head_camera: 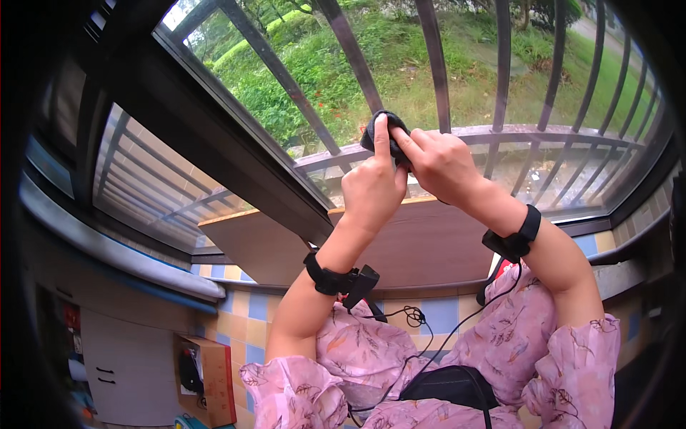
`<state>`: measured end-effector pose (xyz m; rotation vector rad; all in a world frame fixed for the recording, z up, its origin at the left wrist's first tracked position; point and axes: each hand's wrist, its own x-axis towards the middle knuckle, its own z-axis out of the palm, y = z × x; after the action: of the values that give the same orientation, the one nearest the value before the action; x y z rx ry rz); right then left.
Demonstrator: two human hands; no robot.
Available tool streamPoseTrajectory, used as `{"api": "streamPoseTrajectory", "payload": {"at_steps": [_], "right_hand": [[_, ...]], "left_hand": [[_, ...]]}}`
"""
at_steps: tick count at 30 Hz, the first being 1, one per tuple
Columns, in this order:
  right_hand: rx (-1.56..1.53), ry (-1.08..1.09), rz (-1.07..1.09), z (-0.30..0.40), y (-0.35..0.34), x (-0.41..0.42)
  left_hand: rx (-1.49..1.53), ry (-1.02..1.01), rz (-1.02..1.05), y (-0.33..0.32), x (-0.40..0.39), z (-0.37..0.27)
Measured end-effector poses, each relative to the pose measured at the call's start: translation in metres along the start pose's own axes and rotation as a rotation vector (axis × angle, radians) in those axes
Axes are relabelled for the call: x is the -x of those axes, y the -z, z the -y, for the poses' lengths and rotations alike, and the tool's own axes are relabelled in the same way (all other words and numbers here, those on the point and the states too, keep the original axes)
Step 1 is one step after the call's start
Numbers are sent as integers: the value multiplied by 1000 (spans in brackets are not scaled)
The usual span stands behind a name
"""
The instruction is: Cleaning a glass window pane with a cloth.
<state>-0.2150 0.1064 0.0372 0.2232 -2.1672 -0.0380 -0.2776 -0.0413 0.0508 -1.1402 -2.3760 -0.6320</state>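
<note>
My left hand (373, 185) and my right hand (440, 161) meet around a small bunched dark cloth (367, 140) in front of the window glass (396, 69). The left index finger lies stretched along the cloth, and its thumb is close to the lower end. From the other side, my right fingers press into the folds. Whether the cloth touches the glass, I cannot tell. Each wrist wears a black strap with a small device; part of the cloth is hidden behind the fingers.
Dark metal bars (435, 64) stand beyond the glass, with greenery behind. A thick dark window frame (230, 145) runs diagonally at left. Brown boards (429, 246) stand below the window. Cables (461, 332) hang over my lap, and a cardboard box (217, 375) sits at lower left.
</note>
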Motion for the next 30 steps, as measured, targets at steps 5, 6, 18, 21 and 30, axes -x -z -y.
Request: {"api": "streamPoseTrajectory", "payload": {"at_steps": [5, 6, 18, 21, 30], "right_hand": [[20, -3, 22, -4, 3, 5], [26, -11, 37, -5, 4, 6], [4, -34, 21, -4, 10, -7], [8, -8, -18, -1, 4, 1], [7, -8, -41, -2, 2, -1]], "left_hand": [[-34, -50, -15, -5, -3, -7], [-65, -82, -27, -6, -3, -8], [29, 1, -31, 6, -8, -7], [-30, -11, -19, 0, -1, -6], [-8, -7, -26, 0, -3, -2]]}}
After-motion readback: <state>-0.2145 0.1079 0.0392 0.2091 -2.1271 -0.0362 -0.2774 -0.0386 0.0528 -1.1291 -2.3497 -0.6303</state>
